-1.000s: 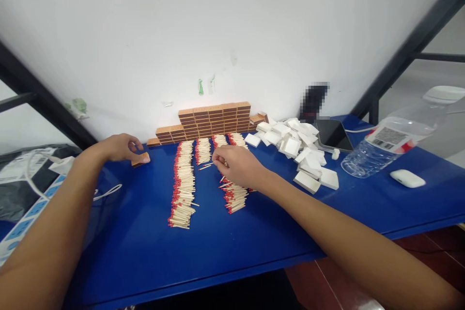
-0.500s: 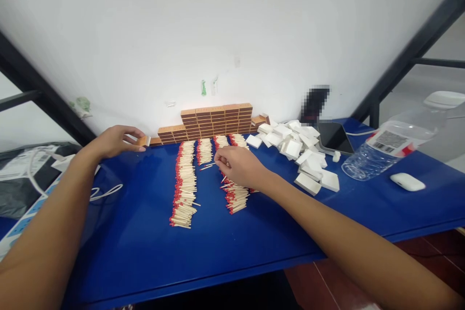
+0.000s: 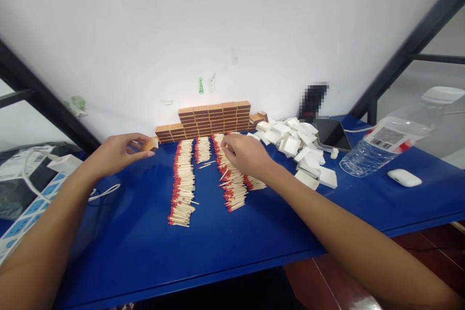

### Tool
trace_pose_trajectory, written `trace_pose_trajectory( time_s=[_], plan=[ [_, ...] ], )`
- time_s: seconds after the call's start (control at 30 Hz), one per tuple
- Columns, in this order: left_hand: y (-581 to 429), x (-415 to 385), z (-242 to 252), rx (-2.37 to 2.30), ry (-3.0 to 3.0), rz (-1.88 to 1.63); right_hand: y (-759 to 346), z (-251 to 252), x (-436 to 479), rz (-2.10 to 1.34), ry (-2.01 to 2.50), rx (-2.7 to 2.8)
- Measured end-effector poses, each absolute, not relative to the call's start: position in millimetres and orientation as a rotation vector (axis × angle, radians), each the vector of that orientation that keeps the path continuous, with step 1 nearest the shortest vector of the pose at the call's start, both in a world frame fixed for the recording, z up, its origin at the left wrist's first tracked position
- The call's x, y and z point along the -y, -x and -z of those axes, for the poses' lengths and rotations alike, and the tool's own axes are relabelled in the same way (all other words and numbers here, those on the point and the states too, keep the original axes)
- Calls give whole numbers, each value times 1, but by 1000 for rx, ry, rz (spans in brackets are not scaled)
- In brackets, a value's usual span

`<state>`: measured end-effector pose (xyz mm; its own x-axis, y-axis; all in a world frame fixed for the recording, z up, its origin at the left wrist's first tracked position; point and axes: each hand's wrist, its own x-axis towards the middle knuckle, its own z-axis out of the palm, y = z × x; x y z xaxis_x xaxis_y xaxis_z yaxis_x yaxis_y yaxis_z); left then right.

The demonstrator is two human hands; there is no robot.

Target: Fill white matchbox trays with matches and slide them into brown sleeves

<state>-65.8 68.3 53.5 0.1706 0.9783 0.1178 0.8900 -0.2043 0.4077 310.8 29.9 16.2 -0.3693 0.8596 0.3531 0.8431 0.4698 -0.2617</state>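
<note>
Nearest the person, the front edge of the blue desk [image 3: 145, 256] ran above a dark red tiled floor [image 3: 334, 281]. On the desk, a long row of red-headed matches [image 3: 183, 184] reached toward the wall, with a second long row [image 3: 235, 196] to its right. At the left side lay a power strip [image 3: 32, 213] with a white cable [image 3: 105, 193] near it, and a dark bag [image 3: 14, 179] beyond. Far to the right sat a small white case [image 3: 404, 178]. The right hand [image 3: 249, 152] was over the second long row, its fingers curled inward; whether its grip had hold of any match could not be told. A few loose matches [image 3: 206, 165] lay just left of it, below a short row [image 3: 203, 150]. The left hand [image 3: 123, 152] had its grip closed around a small orange matchbox [image 3: 148, 145], pinched between thumb and fingers, near the left end of the stack, its pale end facing right. To the right, a clear bottle [image 3: 385, 135] stood beyond the case, and white box trays [image 3: 290, 140] lay heaped near a phone [image 3: 332, 134]. Farthest back, a stepped stack of matchboxes [image 3: 214, 121] stood along the white wall [image 3: 218, 34].
</note>
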Motion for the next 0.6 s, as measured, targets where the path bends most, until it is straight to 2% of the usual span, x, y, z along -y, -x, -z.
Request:
trace_pose_trajectory(
  time_s=[0.23,0.47,0.6],
  plan=[
    [62,-47,-35,-1855,-2362,-189,-374,-41,-55,343,1745,2076],
    [63,-46,-32,-1789,-2368,-161,-413,-30,-75,245,1779,2271],
    [54,-41,-33,-1791,-2374,-159,-397,-18,-76,401,1680,2431]
  ],
)
